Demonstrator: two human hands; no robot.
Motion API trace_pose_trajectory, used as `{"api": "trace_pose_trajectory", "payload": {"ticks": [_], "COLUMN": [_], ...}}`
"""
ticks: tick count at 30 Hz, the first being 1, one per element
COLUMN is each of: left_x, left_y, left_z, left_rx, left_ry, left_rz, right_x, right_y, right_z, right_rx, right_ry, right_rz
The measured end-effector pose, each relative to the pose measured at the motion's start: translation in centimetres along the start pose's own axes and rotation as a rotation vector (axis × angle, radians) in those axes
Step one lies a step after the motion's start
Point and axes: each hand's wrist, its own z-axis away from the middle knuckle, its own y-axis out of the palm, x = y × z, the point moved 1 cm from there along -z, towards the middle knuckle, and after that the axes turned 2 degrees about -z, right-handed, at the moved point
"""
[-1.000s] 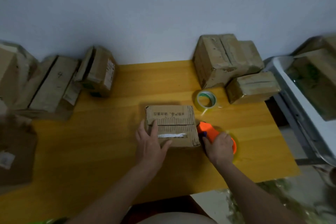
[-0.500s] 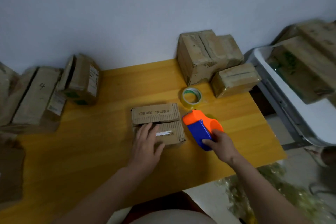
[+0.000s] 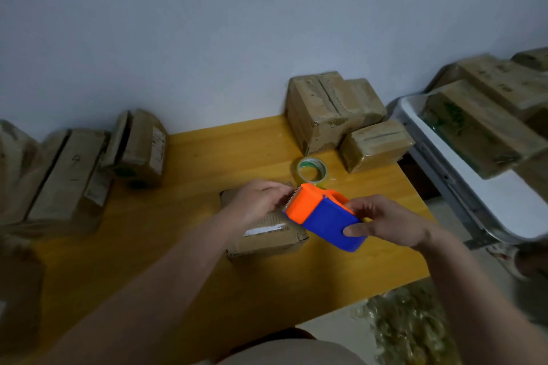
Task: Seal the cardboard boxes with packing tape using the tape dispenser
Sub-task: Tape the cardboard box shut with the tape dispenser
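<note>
1. Tape dispenser point(image 3: 323, 218): orange at the toothed end, blue at the body. Your right hand point(image 3: 385, 224) holds it in the air above the yellow table point(image 3: 184, 225), with the thumb on the blue side and the fingers curled over the top.
2. Your left hand point(image 3: 261, 201) reaches to the serrated orange end, fingers bent and gathered at the teeth. You cannot tell from this view whether they pinch tape.
3. Small cardboard box point(image 3: 267, 234): it lies flat on the table, below both of your hands, with a pale label strip on its top face.
4. Spare tape roll point(image 3: 312, 170): it lies flat on the table just beyond the dispenser.
5. Stacked boxes point(image 3: 332, 109): they stand at the far right corner of the table, against the wall.
6. More boxes point(image 3: 139, 148): they rest along the left edge of the table.
7. White tray point(image 3: 504, 204): it sits to the right of the table and carries further boxes.
</note>
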Motion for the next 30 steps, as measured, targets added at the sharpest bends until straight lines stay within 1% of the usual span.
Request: {"api": "trace_pose_trajectory", "payload": {"ticks": [2,4,6,8,9,13,16,20,22,24,27,30], "left_x": [0.7,1.3,1.8,2.3,2.6,3.8,4.4,4.7,4.7,5.0,5.5,6.0], "left_y": [-0.3,-0.6,-0.9,-0.9,-0.9,-0.8,-1.3,-2.2,-2.3,-2.2,-2.0,-1.8], "left_z": [0.0,0.3,0.8,1.5,1.7,2.0,2.1,2.1,2.3,2.5,2.7,2.8], "left_rx": [-0.010,0.012,0.093,0.172,0.185,0.132,0.095,0.084,0.041,-0.067,-0.287,-0.421], "left_ry": [-0.019,-0.072,-0.126,-0.177,-0.202,-0.256,-0.255,-0.317,-0.317,-0.296,-0.284,-0.291], "left_rz": [0.067,0.271,0.490,0.632,0.683,0.831,0.802,0.856,0.816,0.753,0.641,0.547], "right_x": [0.5,0.7,1.0,1.4,1.6,2.1,2.6,3.0,3.2,3.6,4.4,5.0], "right_y": [0.5,1.0,1.5,2.0,2.3,3.0,3.3,3.5,3.6,3.8,4.4,4.8], "right_z": [-0.1,-0.4,-0.6,-0.8,-1.0,-1.8,-2.1,-2.3,-2.5,-2.7,-3.2,-4.0], "right_rx": [-0.012,-0.038,-0.027,-0.007,0.005,0.025,0.042,0.041,0.040,0.045,0.048,0.048], "right_ry": [0.037,0.070,0.061,0.041,0.031,0.009,0.008,0.022,0.027,0.038,0.054,0.078], "right_rz": [-0.047,-0.055,-0.091,-0.141,-0.152,-0.149,-0.140,-0.131,-0.116,-0.097,-0.068,0.015]}}
